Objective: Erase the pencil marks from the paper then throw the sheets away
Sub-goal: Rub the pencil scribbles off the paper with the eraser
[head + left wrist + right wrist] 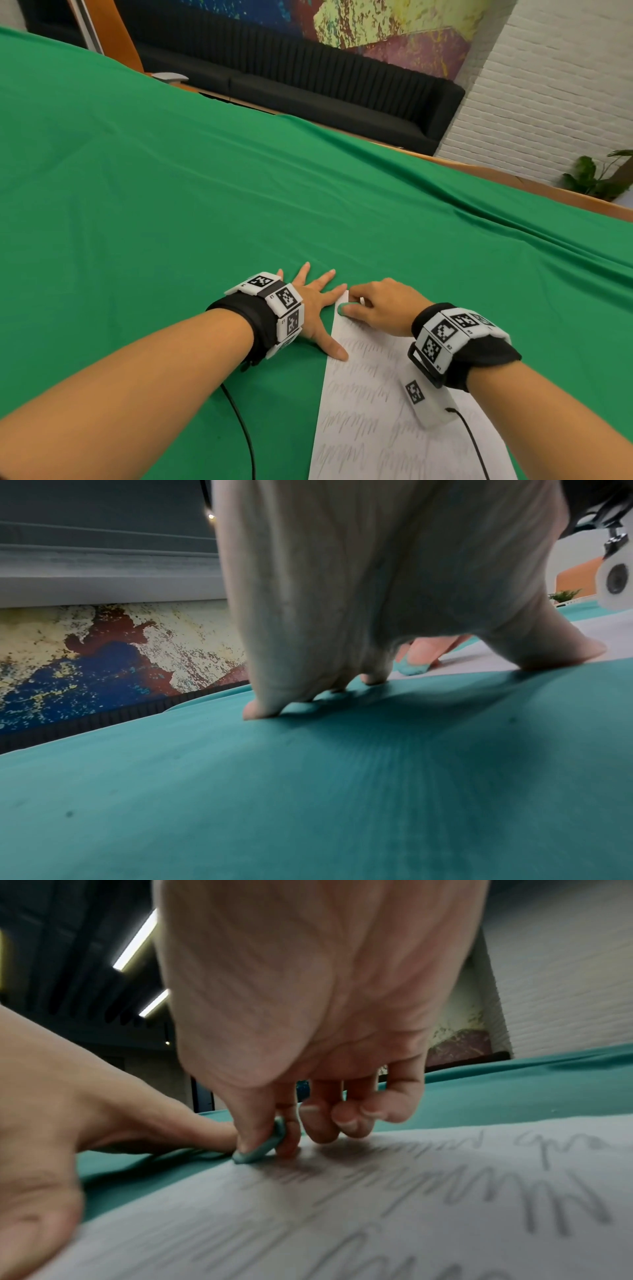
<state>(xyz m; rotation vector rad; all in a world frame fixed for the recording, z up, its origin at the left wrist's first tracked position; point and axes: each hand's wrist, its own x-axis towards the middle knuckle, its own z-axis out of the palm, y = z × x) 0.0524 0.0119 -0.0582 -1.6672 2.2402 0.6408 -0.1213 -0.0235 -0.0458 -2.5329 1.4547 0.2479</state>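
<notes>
A white sheet of paper (pixel 370 411) (pixel 411 1218) covered in rows of grey pencil scribbles lies on the green cloth at the near right. My right hand (pixel 380 305) (pixel 274 1139) pinches a small green eraser (pixel 342 309) (pixel 260 1149) (pixel 413 666) between thumb and forefinger and holds it against the paper's far left corner. My left hand (pixel 315 301) (pixel 342 669) lies flat with fingers spread on the cloth; its thumb (pixel 337 351) (pixel 34 1218) and forefinger press the paper's left edge.
The green cloth (pixel 239 192) covers a wide table. A black cable (pixel 245 431) runs along my left forearm. A black sofa (pixel 342 89), a white brick wall and a potted plant (pixel 596 178) stand beyond the far edge.
</notes>
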